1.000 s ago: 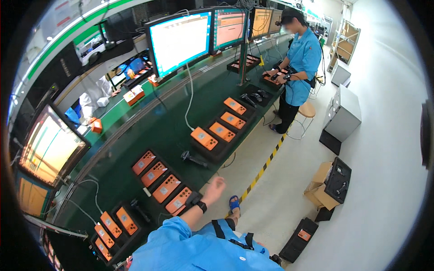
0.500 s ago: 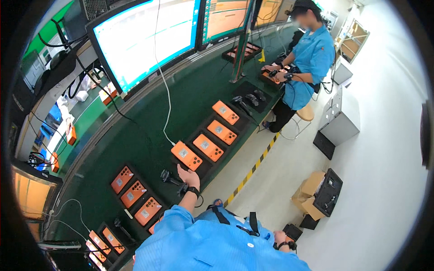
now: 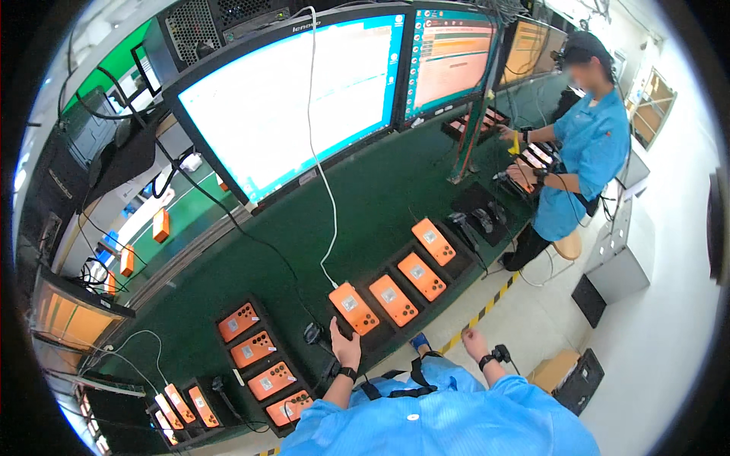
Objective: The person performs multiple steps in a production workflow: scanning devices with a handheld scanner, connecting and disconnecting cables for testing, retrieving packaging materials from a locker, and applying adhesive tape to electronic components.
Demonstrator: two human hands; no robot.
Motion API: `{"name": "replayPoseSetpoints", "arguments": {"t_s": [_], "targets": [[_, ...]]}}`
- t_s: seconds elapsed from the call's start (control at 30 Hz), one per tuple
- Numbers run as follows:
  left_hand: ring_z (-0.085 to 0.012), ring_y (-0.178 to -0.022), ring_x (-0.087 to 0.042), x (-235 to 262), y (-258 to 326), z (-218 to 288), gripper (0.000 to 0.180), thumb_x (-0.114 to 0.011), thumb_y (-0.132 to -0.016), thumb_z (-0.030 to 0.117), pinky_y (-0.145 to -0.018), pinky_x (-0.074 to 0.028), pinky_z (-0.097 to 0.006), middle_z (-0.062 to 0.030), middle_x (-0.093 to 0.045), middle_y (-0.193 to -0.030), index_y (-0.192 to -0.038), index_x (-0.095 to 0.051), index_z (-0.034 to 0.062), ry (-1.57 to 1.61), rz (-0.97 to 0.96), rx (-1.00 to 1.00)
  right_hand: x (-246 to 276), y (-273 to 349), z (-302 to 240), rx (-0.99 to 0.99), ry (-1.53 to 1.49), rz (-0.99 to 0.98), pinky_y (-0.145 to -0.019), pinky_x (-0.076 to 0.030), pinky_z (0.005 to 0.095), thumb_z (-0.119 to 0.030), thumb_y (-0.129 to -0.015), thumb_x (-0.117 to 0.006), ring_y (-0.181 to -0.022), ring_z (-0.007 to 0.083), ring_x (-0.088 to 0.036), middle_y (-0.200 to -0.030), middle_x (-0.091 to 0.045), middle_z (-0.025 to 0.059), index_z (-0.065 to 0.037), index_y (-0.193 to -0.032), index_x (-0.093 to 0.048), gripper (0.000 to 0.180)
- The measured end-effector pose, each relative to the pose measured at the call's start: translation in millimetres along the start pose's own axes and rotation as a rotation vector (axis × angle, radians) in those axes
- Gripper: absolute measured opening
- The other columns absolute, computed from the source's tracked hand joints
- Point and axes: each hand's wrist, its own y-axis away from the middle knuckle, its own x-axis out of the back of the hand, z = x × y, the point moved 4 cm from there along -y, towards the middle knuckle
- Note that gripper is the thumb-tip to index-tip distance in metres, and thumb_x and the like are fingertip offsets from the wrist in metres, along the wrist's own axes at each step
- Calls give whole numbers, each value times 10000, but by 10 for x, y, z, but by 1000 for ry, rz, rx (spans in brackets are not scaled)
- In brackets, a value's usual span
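Flat rectangular phones (image 3: 399, 303): orange, dark camera dots. Slotted rectangular trays (image 3: 460, 267): black. Long bench top (image 3: 388, 213): dark green. Thin cable (image 3: 334, 216): white. Wearer's cloth shirt (image 3: 464, 425): light blue. Floor tape (image 3: 488, 305): diagonal yellow-and-black stripes. Left wristband (image 3: 347, 373): black.

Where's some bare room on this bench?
Right of the white cable, between the large monitor and near-right phone tray; also between the black cable and middle tray. Crowded: between those trays, by your left hand and scanner.
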Motion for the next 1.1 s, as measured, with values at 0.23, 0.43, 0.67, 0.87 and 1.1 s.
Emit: {"name": "replayPoseSetpoints", "arguments": {"t_s": [0.23, 0.43, 0.67, 0.87, 1.1], "targets": [[-349, -1171, -509, -69, 17, -79, 709, -648, -735, 23, -1002, -402, -411, -190, -499, -1309, -1377, -355, 82, 17, 22, 117, 850, -1418, -1630, 370, -25, 250, -759, -457, 407, -138, -852, -587, -883, 318, -566, -909, -572, 126, -60, -978, -585, 148], [-345, -1179, -509, -147, 44, 159, 636, -603, -762, 22, -1010, -399, -397, -194, -506, -1300, -1355, -375, 41, -54, 162, 244, 746, -2112, -1896, 502, 170, 277, -805, -435, 434, -185, -877, -566, -941, 339, -515, -967, -532, 129, -89, -1020, -579, 173], [-346, -1166, -501, -397, 191, -32, 566, -569, -781, 54, -979, -416, -410, -191, -493, -1281, -1322, -403, 43, -117, 429, 231, 654, -2331, -1771, 579, 135, 214, -802, -429, 441, -173, -900, -541, -956, 364, -505, -985, -512, 151, -45, -1068, -526, 212], [-378, -1144, -494, -382, 146, 68, 589, -529, -782, 81, -957, -426, -426, -201, -481, -1277, -1347, -364, 39, -261, 332, 255, 599, -2414, -1705, 237, 44, 52, -802, -459, 439, -283, -958, -484, -973, 357, -554, -1049, -579, 175, -9, -1221, -484, 380], [-410, -1107, -485, -454, 136, -47, 605, -508, -789, 112, -919, -435, -455, -224, -466, -1267, -1365, -333, 38, -341, 336, 167, 569, -2425, -1700, 390, 163, 119, -821, -455, 444, -303, -958, -464, -1004, 358, -550, -1095, -574, 169, -22, -1137, -518, 337]]}}
